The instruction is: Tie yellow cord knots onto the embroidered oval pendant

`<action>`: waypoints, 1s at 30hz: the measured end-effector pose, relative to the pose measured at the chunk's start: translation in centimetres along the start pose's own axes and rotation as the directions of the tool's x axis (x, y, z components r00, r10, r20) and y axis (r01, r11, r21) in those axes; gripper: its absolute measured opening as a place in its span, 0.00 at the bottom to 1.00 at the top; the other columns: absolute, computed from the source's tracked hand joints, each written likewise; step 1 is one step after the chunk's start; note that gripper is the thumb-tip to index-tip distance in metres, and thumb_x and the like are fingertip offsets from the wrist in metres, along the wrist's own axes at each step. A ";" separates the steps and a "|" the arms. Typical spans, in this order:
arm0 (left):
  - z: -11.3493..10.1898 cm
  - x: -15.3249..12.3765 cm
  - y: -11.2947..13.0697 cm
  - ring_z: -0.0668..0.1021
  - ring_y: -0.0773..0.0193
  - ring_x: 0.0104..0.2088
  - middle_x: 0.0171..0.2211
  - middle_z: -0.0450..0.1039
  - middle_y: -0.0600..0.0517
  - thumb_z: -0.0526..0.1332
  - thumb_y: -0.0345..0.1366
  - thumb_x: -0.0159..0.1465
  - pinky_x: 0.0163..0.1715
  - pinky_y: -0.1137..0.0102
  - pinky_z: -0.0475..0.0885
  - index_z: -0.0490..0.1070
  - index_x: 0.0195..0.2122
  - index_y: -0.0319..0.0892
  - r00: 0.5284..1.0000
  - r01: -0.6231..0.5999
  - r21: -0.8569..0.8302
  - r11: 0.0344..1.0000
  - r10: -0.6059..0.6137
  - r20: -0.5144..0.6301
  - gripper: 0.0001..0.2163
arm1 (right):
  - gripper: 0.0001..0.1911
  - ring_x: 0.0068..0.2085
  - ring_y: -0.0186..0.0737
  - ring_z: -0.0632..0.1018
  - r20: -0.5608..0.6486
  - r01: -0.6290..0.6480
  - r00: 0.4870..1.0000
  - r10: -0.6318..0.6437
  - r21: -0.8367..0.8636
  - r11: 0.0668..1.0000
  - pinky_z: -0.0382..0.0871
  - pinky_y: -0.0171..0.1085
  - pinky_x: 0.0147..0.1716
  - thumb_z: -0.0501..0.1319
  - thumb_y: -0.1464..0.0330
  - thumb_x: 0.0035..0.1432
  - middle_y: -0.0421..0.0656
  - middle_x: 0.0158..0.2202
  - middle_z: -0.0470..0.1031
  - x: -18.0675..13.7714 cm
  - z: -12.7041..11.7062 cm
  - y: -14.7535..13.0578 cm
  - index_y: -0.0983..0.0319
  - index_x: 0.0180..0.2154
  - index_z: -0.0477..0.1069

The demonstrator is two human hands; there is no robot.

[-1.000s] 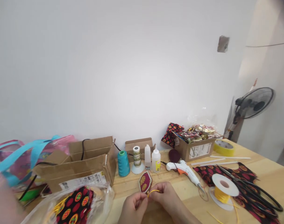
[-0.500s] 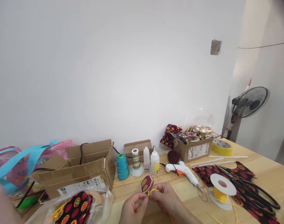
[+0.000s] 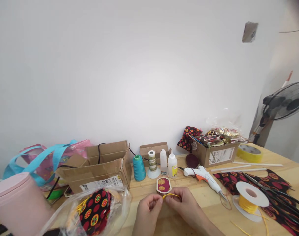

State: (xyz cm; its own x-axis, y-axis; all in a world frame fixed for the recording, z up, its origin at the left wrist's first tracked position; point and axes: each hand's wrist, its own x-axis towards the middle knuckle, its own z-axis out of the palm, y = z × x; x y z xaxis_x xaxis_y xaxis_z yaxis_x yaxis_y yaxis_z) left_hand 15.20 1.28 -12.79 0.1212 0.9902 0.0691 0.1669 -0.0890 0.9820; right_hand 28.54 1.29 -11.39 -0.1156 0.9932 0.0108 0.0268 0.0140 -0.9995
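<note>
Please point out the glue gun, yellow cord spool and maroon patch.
Glue gun [image 3: 209,179]: head view, on white barrel.
Yellow cord spool [image 3: 247,206]: head view, on wound cord.
Maroon patch [image 3: 164,185]: head view, on patterned middle.

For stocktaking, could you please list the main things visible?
Patch: 1, maroon, centre
Held cord: 1, yellow, centre
Spool: 1, white, right
Scissors: 1, black, right
Cloth: count unclear, black-red, right
Glue gun: 1, white, right
Bottles: 2, white, centre
Thread cone: 1, teal, centre
Boxes: 3, brown, back
Tape: 1, yellow, right
Sticks: 3, white, right
Canister: 1, pink, left
Tote: 1, pink and blue, left
Plastic bag: 1, clear, front left
Fan: 1, black, right
Hands: 2, bare, front
</note>
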 end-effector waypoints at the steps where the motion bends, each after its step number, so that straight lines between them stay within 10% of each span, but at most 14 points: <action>1: 0.0 0.0 -0.1 0.71 0.64 0.25 0.22 0.71 0.51 0.56 0.38 0.51 0.25 0.73 0.64 0.70 0.27 0.35 1.000 0.012 -0.005 1.000 -0.012 0.000 0.10 | 0.06 0.19 0.28 0.61 0.005 0.013 1.000 -0.013 -0.039 0.999 0.52 0.27 0.18 0.56 0.69 0.41 0.35 0.15 0.63 0.0 0.0 0.1 0.66 0.19 0.68; 9: 0.1 -0.2 0.3 0.69 0.66 0.22 0.19 0.70 0.53 0.56 0.36 0.51 0.21 0.75 0.61 0.70 0.26 0.36 0.998 0.055 -0.015 0.998 -0.055 0.013 0.08 | 0.09 0.24 0.33 0.66 0.004 0.169 0.980 -0.198 -0.538 0.826 0.55 0.30 0.22 0.56 0.64 0.45 0.38 0.21 0.68 -0.6 -0.5 -0.4 0.61 0.24 0.69; 17: 0.2 -0.4 0.8 0.69 0.66 0.23 0.20 0.69 0.52 0.56 0.36 0.51 0.24 0.74 0.62 0.69 0.24 0.36 1.000 0.017 0.018 1.000 -0.017 -0.003 0.08 | 0.13 0.20 0.30 0.63 0.068 0.221 0.970 -0.234 -0.653 0.724 0.51 0.29 0.18 0.53 0.63 0.49 0.37 0.17 0.66 -0.8 -0.7 -0.3 0.61 0.19 0.66; 25: 0.2 -0.3 0.5 0.69 0.65 0.24 0.21 0.69 0.53 0.57 0.39 0.51 0.24 0.74 0.62 0.69 0.24 0.37 1.000 0.023 0.024 0.999 -0.023 0.004 0.10 | 0.04 0.25 0.35 0.66 0.427 0.467 0.882 -0.199 -0.739 0.486 0.55 0.32 0.24 0.56 0.71 0.42 0.40 0.22 0.69 -2.1 -1.6 -3.5 0.61 0.21 0.69; 30: 0.2 -0.1 0.4 0.67 0.67 0.22 0.19 0.67 0.54 0.57 0.40 0.50 0.21 0.76 0.60 0.69 0.24 0.37 0.998 0.060 0.009 0.998 -0.060 0.011 0.10 | 0.10 0.33 0.43 0.68 0.362 0.400 0.895 -0.260 -0.394 0.827 0.58 0.40 0.30 0.52 0.57 0.46 0.43 0.28 0.70 -7.3 -2.1 -5.9 0.52 0.28 0.69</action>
State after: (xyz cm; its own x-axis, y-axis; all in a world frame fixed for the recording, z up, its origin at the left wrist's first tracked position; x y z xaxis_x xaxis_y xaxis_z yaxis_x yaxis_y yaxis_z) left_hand 15.41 1.10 -12.47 0.1219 0.9925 0.0079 0.1827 -0.0302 0.9827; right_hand 31.32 -5.83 -5.50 -0.4697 0.8437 0.2598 0.3674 0.4543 -0.8115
